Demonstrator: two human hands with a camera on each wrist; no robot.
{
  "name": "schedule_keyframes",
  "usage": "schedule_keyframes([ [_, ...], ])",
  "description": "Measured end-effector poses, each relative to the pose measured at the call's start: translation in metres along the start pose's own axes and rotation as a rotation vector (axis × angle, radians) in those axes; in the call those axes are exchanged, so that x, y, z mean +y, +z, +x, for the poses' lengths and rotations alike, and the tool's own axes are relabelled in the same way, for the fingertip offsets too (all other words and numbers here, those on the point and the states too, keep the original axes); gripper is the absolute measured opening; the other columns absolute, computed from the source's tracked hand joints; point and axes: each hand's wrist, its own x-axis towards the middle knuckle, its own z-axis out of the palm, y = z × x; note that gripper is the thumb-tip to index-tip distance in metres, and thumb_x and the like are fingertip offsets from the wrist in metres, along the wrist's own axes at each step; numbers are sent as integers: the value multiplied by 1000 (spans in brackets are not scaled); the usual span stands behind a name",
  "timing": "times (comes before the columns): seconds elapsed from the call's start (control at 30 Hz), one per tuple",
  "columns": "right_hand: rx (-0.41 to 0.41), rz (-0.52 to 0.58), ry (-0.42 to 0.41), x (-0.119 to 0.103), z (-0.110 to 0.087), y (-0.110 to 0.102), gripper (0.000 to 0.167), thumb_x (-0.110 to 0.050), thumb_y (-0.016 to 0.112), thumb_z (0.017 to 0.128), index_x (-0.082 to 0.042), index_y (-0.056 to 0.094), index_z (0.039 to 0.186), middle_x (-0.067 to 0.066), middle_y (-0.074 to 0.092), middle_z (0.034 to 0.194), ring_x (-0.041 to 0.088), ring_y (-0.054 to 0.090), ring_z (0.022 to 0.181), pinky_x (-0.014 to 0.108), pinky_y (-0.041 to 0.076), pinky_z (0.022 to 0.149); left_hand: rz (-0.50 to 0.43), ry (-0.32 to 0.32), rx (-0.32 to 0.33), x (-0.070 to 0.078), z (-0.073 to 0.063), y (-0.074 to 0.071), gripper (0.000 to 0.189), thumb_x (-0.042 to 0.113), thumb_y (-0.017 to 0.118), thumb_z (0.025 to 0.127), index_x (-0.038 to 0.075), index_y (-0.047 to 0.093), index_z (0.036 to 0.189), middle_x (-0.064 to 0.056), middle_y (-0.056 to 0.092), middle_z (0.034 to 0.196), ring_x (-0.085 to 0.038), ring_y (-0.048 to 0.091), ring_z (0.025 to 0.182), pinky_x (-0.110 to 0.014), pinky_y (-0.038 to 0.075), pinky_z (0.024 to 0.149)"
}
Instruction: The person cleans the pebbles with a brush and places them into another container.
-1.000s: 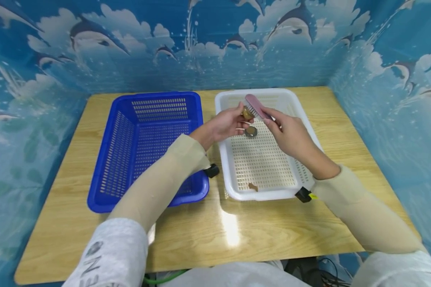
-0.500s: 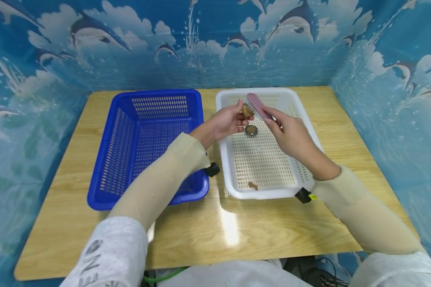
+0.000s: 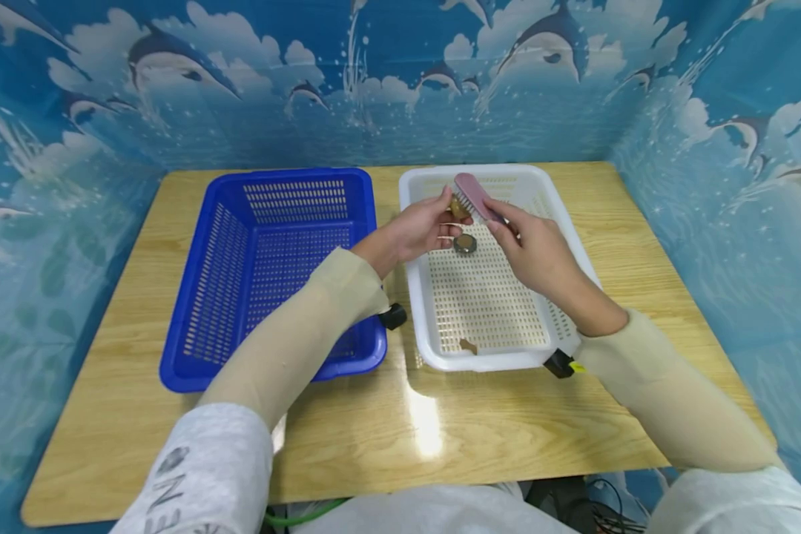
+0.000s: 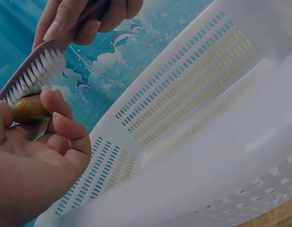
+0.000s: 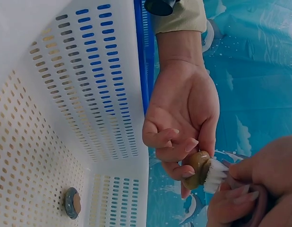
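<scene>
Over the far end of the white basket (image 3: 454,363), my left hand (image 3: 410,228) pinches a shiny yellow-brown rounded shellfish (image 4: 30,109) between thumb and fingers. My right hand (image 3: 539,248) grips a pink-handled scrubbing brush (image 3: 472,195), its head tilted up and leftward. White bristles of the brush press against the shellfish's side in the right wrist view. Below the hands, on the basket floor, lies a round piece (image 5: 73,202) with a dark grey rim and a tan middle. Part of the shellfish is hidden behind fingers.
A blue perforated basket (image 3: 287,177) stands left of the white one on the wooden table (image 3: 347,445). A small brown scrap (image 3: 468,346) lies at the white basket's near end. A dolphin-print backdrop (image 3: 387,111) surrounds the table at the back and sides.
Both hands keep their holds in nearly the same place. The brush shifts only slightly against the shellfish; the baskets and the round piece stay put.
</scene>
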Motion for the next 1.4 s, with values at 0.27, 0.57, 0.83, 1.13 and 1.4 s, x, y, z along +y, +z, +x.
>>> schedule_keyframes([
  [0.27,-5,-9,20,4,0,-3,45,-30,41,106,-17,43,148,8,51,68,19,41,51,32,35,46,12,28,-67,-1,0,-1,53,36,24,107,2,43,142,-3,58,98,-13,55,80,-27,42,66],
  [0.57,-1,-6,38,10,1,-3,45,-32,42,106,-17,43,148,8,51,68,19,42,51,32,35,46,35,34,-85,-1,-1,0,49,31,24,108,1,40,143,-1,59,102,-12,57,79,-26,41,66],
  [0.83,-8,-1,25,10,-5,-4,45,-30,42,106,-16,42,148,8,51,68,18,41,50,31,34,45,34,44,-38,0,0,1,47,30,26,108,2,42,143,-4,60,100,-12,56,76,-26,42,66],
  [1.13,-11,-20,-5,13,-8,-1,45,-26,43,106,-12,41,149,10,52,70,19,41,53,33,36,50,42,-8,2,-2,3,6,49,37,29,106,17,42,148,-3,62,101,-12,56,74,-27,41,64],
  [1.4,4,-20,15,5,0,0,44,-26,43,106,-13,43,148,9,51,68,19,41,51,32,35,48,44,27,-39,-1,1,0,47,35,29,107,14,42,147,-4,62,102,-13,56,78,-27,41,66],
])
